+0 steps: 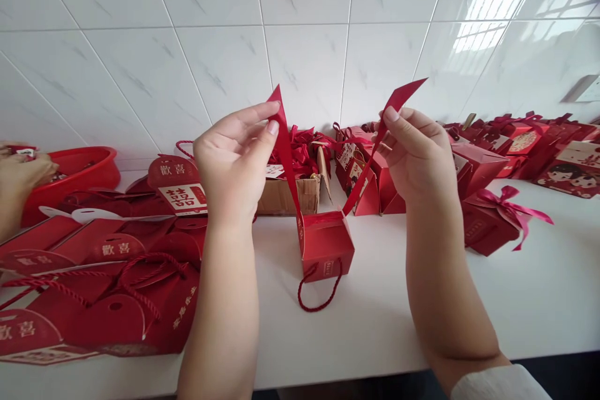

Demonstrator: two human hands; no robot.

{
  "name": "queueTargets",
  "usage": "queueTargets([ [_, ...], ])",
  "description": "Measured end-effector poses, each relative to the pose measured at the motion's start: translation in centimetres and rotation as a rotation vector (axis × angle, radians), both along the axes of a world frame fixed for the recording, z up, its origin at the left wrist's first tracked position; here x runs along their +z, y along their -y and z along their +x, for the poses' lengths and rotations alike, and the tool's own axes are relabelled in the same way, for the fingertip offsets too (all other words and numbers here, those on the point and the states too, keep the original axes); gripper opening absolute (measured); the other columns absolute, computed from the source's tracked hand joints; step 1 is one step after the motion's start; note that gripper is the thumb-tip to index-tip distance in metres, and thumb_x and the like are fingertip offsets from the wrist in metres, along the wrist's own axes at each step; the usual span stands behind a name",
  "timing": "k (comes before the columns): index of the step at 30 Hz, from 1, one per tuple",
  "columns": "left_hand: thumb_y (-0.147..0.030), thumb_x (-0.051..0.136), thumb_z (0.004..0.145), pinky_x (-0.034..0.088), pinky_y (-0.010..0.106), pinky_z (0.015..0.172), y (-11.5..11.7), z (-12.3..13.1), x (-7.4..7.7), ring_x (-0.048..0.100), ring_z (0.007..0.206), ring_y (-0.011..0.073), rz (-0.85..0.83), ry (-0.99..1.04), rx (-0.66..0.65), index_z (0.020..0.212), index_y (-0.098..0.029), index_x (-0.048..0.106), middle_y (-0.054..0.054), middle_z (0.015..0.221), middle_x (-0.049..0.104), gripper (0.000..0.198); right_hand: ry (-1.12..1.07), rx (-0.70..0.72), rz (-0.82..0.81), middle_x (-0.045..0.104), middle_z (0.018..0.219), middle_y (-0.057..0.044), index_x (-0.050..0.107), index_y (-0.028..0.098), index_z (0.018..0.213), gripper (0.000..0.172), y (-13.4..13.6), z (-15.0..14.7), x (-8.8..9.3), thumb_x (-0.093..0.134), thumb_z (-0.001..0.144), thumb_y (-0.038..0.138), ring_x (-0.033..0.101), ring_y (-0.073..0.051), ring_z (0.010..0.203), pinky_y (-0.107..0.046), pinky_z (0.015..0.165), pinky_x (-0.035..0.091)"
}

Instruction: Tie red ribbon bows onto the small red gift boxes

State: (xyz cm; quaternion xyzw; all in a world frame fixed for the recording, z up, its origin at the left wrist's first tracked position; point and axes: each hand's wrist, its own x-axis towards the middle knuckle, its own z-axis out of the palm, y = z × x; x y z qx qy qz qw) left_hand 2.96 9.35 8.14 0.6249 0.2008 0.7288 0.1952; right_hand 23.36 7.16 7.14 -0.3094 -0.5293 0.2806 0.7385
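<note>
A small red gift box stands on the white counter in front of me, its rope handle hanging down at the near side. From its top a red ribbon rises in two ends, spread apart in a V. My left hand pinches one end between thumb and fingers. The other end is pinched by my right hand, up and to the right of the box. Both ends look taut, with their tips sticking out above my fingers.
Flat red boxes with rope handles cover the left. Behind stands a cardboard box of red ribbon. Finished boxes, one with a pink bow, line the right. Another person's hand is by a red basin.
</note>
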Motion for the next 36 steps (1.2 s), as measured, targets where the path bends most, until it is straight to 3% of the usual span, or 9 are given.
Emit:
queueTargets([
  [4, -0.012, 0.071, 0.073, 0.058, 0.023, 0.071, -0.2, -0.2, -0.1, 0.067, 0.072, 0.0106, -0.063, -0.020, -0.009, 0.093, -0.027, 0.073, -0.001, 0.083, 0.074, 0.025, -0.026, -0.003, 0.020, 0.058, 0.069, 0.002, 0.061, 0.022, 0.069, 0.021, -0.1, -0.4, 0.0, 0.071, 0.074, 0.040, 0.057, -0.009, 0.063, -0.024, 0.059, 0.047],
  [14, -0.014, 0.072, 0.072, 0.058, 0.025, 0.081, -0.2, -0.1, -0.3, 0.070, 0.084, 0.0135, 0.009, 0.009, 0.054, 0.086, -0.023, 0.073, 0.000, 0.088, 0.075, 0.017, -0.129, 0.007, 0.036, 0.056, 0.065, 0.003, 0.062, 0.020, 0.066, 0.021, -0.6, -1.1, -0.2, 0.076, 0.069, 0.036, 0.052, -0.008, 0.058, -0.022, 0.056, 0.044],
  [24, -0.016, 0.070, 0.075, 0.057, 0.027, 0.087, -0.5, -0.3, -0.4, 0.069, 0.094, 0.0160, 0.033, 0.005, 0.092, 0.095, -0.024, 0.072, 0.001, 0.098, 0.074, 0.022, -0.077, 0.050, 0.033, 0.057, 0.066, 0.003, 0.061, 0.021, 0.065, 0.020, -0.7, -1.0, -0.1, 0.072, 0.073, 0.037, 0.054, -0.009, 0.061, -0.023, 0.059, 0.046],
  [36, -0.014, 0.072, 0.072, 0.056, 0.025, 0.075, -0.1, -0.5, -0.1, 0.067, 0.082, 0.0137, -0.073, -0.068, 0.018, 0.101, -0.026, 0.071, 0.003, 0.096, 0.073, 0.031, -0.092, 0.021, 0.074, 0.057, 0.064, 0.003, 0.066, 0.024, 0.067, 0.014, -0.8, -1.3, -0.3, 0.074, 0.071, 0.035, 0.054, -0.010, 0.063, -0.025, 0.060, 0.046],
])
